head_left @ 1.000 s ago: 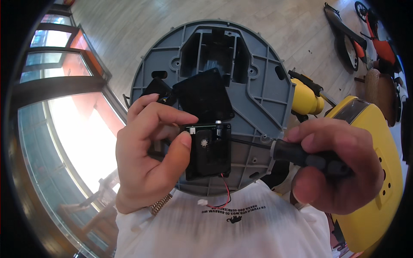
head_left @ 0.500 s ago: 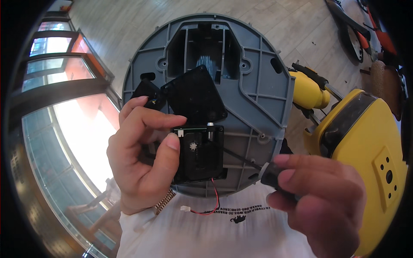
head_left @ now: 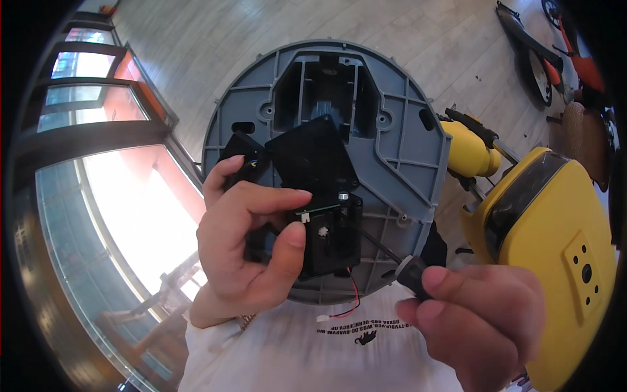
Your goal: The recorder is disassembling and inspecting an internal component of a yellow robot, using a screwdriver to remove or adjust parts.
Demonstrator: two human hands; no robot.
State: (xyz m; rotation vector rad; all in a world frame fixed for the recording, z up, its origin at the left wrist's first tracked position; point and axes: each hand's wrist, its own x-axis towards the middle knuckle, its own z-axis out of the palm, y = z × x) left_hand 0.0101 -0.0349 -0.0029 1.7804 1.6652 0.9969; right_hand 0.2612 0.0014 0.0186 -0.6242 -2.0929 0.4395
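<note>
Pale plank flooring [head_left: 418, 39] runs under everything here, with bright glass panes [head_left: 130, 215] down the person's left side. Taking the black box [head_left: 336, 255] as the middle of the dial, the left hand [head_left: 251, 258] sits at nine o'clock, holding it: thumb low and index finger high at the box's upper left corner, a narrow gap between their tips. At four o'clock the right hand [head_left: 486, 313] is closed around a dark screwdriver [head_left: 412, 277], its shaft pointing toward ten, into the box.

Within that box I can see the edge of a green circuit board [head_left: 321, 210] at twelve, a white socket [head_left: 305, 217] at eleven near the fingertips, a silver cylinder [head_left: 343, 196] at twelve, and a small white gear [head_left: 322, 231] just off centre. Red and black wires [head_left: 356, 293] come out at six, ending in a white plug [head_left: 322, 318] over the white shirt [head_left: 313, 366].

Farther out, a black square plate [head_left: 313, 153] lies at twelve and a small black part [head_left: 243, 149] at ten to eleven, both over a round grey base [head_left: 408, 117]. A yellow machine [head_left: 548, 242] stands at three.

The screwdriver's tip is lost against the black plastic, so I can't tell what it touches. The right fingers cover most of its handle, the left hand's lower fingers go behind the box, and whether the box rests on the base is unclear.
</note>
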